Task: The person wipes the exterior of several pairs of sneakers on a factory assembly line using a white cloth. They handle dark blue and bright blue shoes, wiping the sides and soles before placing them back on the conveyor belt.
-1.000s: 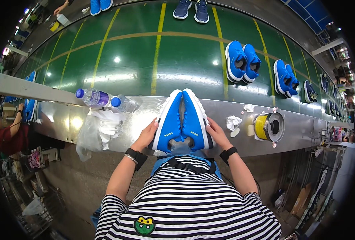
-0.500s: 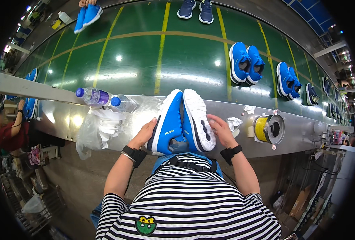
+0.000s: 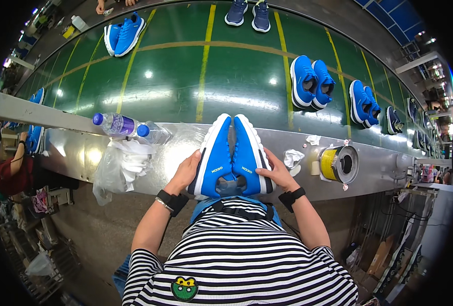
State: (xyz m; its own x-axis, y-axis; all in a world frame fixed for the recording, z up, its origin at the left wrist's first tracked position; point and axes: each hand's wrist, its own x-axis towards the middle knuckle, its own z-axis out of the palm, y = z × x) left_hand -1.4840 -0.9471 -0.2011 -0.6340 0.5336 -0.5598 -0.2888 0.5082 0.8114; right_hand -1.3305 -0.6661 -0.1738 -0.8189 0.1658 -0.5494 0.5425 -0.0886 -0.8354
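Two blue sneakers with white soles lie side by side in front of me, toes pointing away, each tipped so that its outer or inner side faces up. My left hand (image 3: 186,172) grips the left sneaker (image 3: 215,162) along its white sole near the heel. Against the sole and side of the right sneaker (image 3: 248,158), my right hand (image 3: 278,172) is closed, its thumb pressed on the blue upper near the heel. Both heels are close to my waist, and the palms' inner faces are hidden.
Beyond the metal ledge (image 3: 185,137) runs a green belt (image 3: 175,76) carrying several pairs of shoes. Two plastic bottles (image 3: 115,124) and a crumpled plastic bag (image 3: 109,173) are at left. Crumpled paper (image 3: 293,157) and a yellow-labelled can (image 3: 339,164) sit at right. Another person's hand (image 3: 100,7) shows far left.
The right sneaker has turned from sole up to blue side up, and my right thumb now lies on it. Far left, another person's hand has let go of a blue pair on the belt.
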